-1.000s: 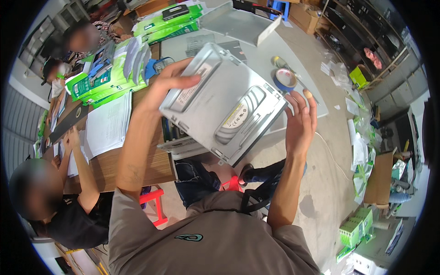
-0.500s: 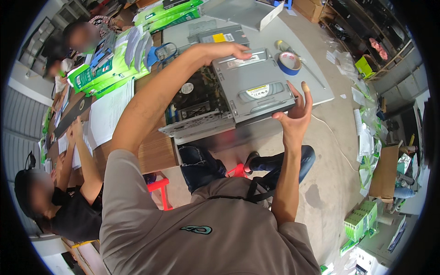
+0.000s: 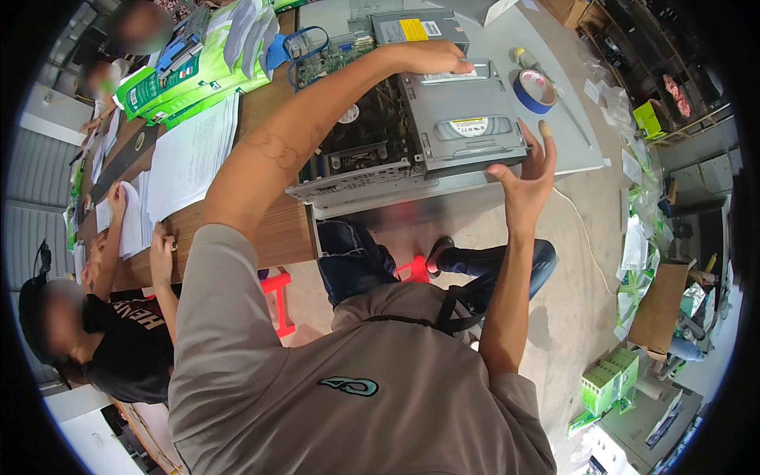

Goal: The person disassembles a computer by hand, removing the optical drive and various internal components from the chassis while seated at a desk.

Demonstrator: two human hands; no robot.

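A silver optical drive point(image 3: 439, 99) in a metal bracket sits at the right side of an opened desktop computer case point(image 3: 372, 178), tilted slightly. My left hand point(image 3: 437, 58) reaches across the case and grips the drive's far edge; some of its fingers are hidden behind it. My right hand point(image 3: 529, 176) holds the near right corner between thumb and fingers. One finger, with a covered tip, stands raised off it. A dark fan point(image 3: 348, 115) and a green circuit board point(image 3: 336, 59) show inside the case, partly behind my left forearm.
A silver box with a yellow label point(image 3: 419, 30) lies beyond the case. A blue tape roll point(image 3: 535, 91) and a screwdriver point(image 3: 571, 115) lie right of the drive on the grey table point(image 3: 574, 154). Left are paper stacks point(image 3: 194, 158), green packages point(image 3: 186, 95) and a seated co-worker point(image 3: 131, 348).
The whole view has shifted, so the case and drive appear farther right and higher. Both my hands stay on the drive. The co-worker's hands have moved apart over the papers.
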